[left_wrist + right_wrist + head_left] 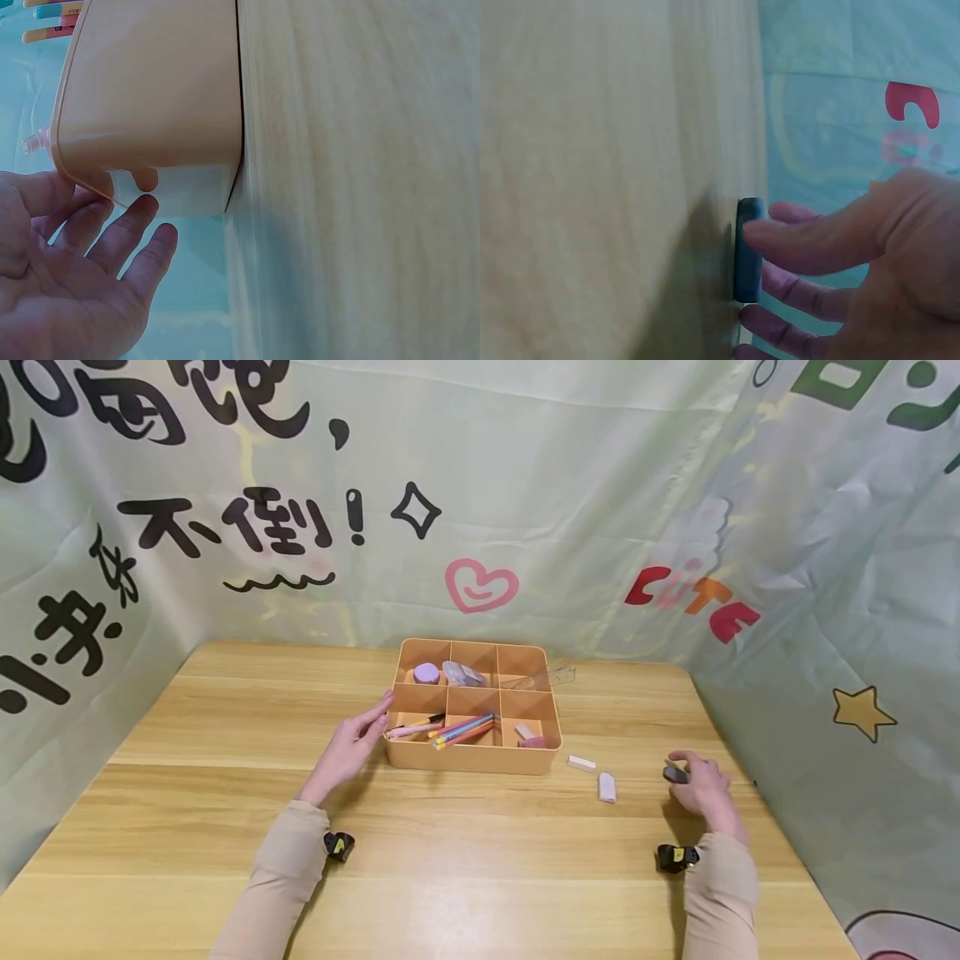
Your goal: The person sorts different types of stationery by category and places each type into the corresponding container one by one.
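Observation:
My left hand (pixel 356 745) is at the left side of an orange-tan compartment box (pixel 465 760), its fingers relaxed. In the left wrist view, the thumb and fingertips (pixel 163 234) touch the rim and side wall at the box's corner. Near the table's right edge, my right hand (pixel 703 787) pinches a small dark, rounded block (pixel 676 774). The right wrist view shows the thumb on one face of the dark block (pixel 748 255), with fingers behind it. Between the box and that hand lie a white stick-shaped piece (pixel 581 763) and a pale eraser-like block (pixel 607 787).
The box's front compartments hold pens (pixel 415 727), colored pencils or markers (pixel 465 730) and small pink and white blocks (pixel 531 741). At its back are a purple-lidded round container (pixel 426 673), a clear packet (pixel 463 675) and a transparent ruler (pixel 551 677). Printed cloth (pixel 570 527) hangs behind the table.

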The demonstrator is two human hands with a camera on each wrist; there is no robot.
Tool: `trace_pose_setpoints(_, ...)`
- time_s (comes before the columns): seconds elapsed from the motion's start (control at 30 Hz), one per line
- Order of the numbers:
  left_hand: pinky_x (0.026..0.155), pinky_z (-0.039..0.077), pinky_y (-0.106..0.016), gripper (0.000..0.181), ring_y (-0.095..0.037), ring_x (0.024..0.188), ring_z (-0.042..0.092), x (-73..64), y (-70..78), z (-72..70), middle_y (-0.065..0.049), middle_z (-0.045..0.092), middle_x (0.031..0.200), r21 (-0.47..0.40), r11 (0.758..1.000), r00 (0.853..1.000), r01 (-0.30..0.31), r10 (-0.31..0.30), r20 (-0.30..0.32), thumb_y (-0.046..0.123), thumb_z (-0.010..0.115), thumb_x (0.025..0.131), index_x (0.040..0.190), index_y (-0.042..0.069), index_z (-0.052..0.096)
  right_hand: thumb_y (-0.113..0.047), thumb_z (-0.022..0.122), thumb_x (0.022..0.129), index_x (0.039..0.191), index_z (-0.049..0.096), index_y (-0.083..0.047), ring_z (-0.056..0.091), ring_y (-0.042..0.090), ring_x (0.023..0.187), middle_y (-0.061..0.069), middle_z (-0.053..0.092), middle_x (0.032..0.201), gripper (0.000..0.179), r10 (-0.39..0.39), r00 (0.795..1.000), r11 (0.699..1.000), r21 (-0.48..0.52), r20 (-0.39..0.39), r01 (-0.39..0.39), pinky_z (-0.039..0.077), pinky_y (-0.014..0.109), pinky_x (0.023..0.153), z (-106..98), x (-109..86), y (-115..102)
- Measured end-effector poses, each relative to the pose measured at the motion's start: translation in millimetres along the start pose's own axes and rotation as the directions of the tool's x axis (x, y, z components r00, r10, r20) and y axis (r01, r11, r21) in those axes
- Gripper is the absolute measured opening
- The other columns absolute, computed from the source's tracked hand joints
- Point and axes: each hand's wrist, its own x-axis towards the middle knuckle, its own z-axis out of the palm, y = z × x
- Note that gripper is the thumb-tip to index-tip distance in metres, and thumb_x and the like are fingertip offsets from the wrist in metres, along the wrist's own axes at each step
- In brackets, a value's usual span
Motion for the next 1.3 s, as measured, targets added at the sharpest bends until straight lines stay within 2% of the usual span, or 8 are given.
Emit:
trace_pose_setpoints(0.1,0.123,0.029,-0.049,0.044,-0.036,0.146,0.039,0.5,-0.6,0.3,-0.013,0.035,0.161,-0.006,1.000,1.000,0.001,-0.001,0.001,0.014,0.043,0.108,0.150,0.000,0.042,0.001,0.054,0.082,0.133,0.046,0.008,0.038,0.060,0.114,0.045,0.048,0.125,0.052,-0.032,0.999,0.999,-0.010,-0.021,0.032,0.030,0.065,0.095,1.0,0.7,1.6)
trace_pose_setpoints(0.4,0.121,0.030,-0.049,0.044,-0.037,0.145,0.040,-0.2,-0.4,-0.2,-0.014,0.035,0.161,-0.004,1.000,1.000,-0.004,0.004,0.003,0.014,0.042,0.109,0.150,0.000,0.042,0.005,0.054,0.079,0.122,0.056,0.009,0.047,0.057,0.113,0.044,0.056,0.121,0.044,-0.097,0.994,0.995,-0.031,-0.052,0.096,0.033,0.063,0.096,4.4,2.3,4.6)
trace_pose_setpoints(0.6,0.121,0.031,-0.051,0.044,-0.038,0.144,0.041,-0.5,0.1,-0.5,-0.013,0.035,0.160,0.006,1.000,1.000,-0.005,0.005,0.001,0.015,0.042,0.109,0.150,0.000,0.043,0.005,0.057,0.082,0.116,0.060,0.009,0.050,0.056,0.111,0.042,0.059,0.115,0.034,-0.110,0.991,0.994,-0.029,-0.077,0.108,0.033,0.063,0.097,5.0,3.8,4.5)
trace_pose_setpoints(0.83,0.123,0.028,-0.052,0.044,-0.037,0.146,0.039,-0.1,0.1,-0.9,-0.013,0.035,0.160,0.012,1.000,1.000,-0.003,0.003,0.000,0.015,0.043,0.109,0.150,0.001,0.043,0.002,0.056,0.089,0.120,0.056,0.012,0.054,0.051,0.102,0.037,0.060,0.106,0.032,-0.145,0.977,0.989,-0.004,-0.154,0.146,0.041,0.062,0.091,10.7,4.5,3.9)
trace_pose_setpoints(1.0,0.123,0.028,-0.051,0.044,-0.037,0.147,0.038,0.3,-1.6,-0.6,-0.012,0.035,0.161,0.007,1.000,1.000,0.004,-0.004,-0.001,0.015,0.042,0.109,0.151,0.002,0.043,0.002,0.050,0.096,0.126,0.052,0.014,0.050,0.052,0.106,0.038,0.054,0.112,0.032,-0.182,0.945,0.980,0.026,-0.272,0.196,0.039,0.063,0.093,16.4,6.0,-5.4)
trace_pose_setpoints(1.1,0.123,0.028,-0.051,0.044,-0.037,0.147,0.038,0.1,-1.3,-0.7,-0.013,0.035,0.161,0.001,1.000,1.000,0.003,-0.003,0.001,0.014,0.042,0.109,0.151,0.002,0.043,0.002,0.050,0.097,0.127,0.052,0.014,0.048,0.053,0.108,0.039,0.052,0.114,0.032,-0.209,0.910,0.970,0.040,-0.357,0.238,0.038,0.064,0.094,18.7,7.5,-15.7)
trace_pose_setpoints(1.27,0.123,0.029,-0.051,0.044,-0.037,0.146,0.039,-0.4,-0.6,-0.7,-0.013,0.035,0.161,-0.004,1.000,1.000,0.003,-0.003,0.002,0.013,0.043,0.108,0.150,0.001,0.043,0.003,0.053,0.098,0.128,0.053,0.013,0.052,0.052,0.103,0.038,0.054,0.113,0.032,-0.263,0.844,0.946,0.047,-0.467,0.321,0.042,0.063,0.090,21.9,10.1,-37.6)
trace_pose_setpoints(1.3,0.122,0.029,-0.051,0.044,-0.037,0.146,0.039,-0.5,-0.2,-0.7,-0.013,0.035,0.161,-0.005,1.000,1.000,0.004,-0.004,0.002,0.013,0.043,0.108,0.150,0.001,0.043,0.002,0.054,0.098,0.129,0.053,0.013,0.053,0.052,0.103,0.037,0.054,0.114,0.032,-0.268,0.838,0.941,0.056,-0.475,0.333,0.043,0.063,0.089,22.5,10.3,-42.5)
